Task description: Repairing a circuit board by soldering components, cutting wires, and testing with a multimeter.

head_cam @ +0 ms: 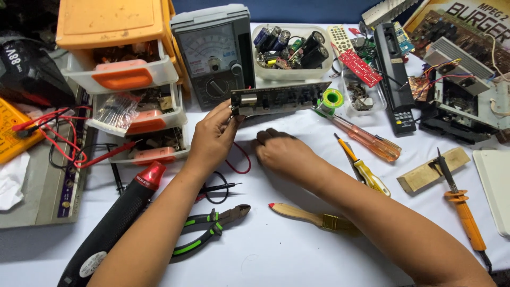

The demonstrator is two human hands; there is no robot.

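Presently the left hand (212, 139) has its grip closed on the left end of a long dark circuit board (279, 99), held on edge just above the white desk (276, 250), directly in front of the grey analog meter (215, 56). The right hand (281, 154) lies palm down on the desk just below the board, fingers curled and blurred; whether its grip holds anything cannot be told. A solder reel (333, 99) sits at the board's right end, touching or just beside it. An amber-handled screwdriver (366, 139) and a yellow one (364, 170) lie to the right, green-handled pliers (212, 228) and a small brush (311, 215) nearer. In my judgement the board is best gripped by its edges only, kept level and clear of the solder reel and the red probe leads (241, 159) beneath, with the right hand supporting the unsupported far end.
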